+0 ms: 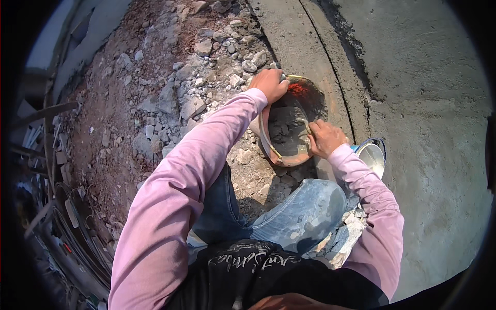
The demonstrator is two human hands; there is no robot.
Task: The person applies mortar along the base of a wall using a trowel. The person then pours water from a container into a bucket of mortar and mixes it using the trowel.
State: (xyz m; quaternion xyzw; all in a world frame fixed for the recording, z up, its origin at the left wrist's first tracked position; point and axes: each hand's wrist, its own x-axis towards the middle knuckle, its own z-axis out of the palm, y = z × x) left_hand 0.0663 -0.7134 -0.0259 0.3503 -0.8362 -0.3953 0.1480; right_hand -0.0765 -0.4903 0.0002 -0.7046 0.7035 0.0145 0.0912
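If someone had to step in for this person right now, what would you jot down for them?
Left hand: gripping the far rim of the reddish pan, by the rubble.
Right hand: on the pan's near rim, fingers inside against the grey mortar.
The pan sits tilted on the ground beside the plastered wall, in front of the bent knee. A small white bucket stands just right of the right wrist.
Done: the wall looks freshly plastered; some mortar is in the pan.
Left: mortar remains in the pan; no tool can be seen in either hand.
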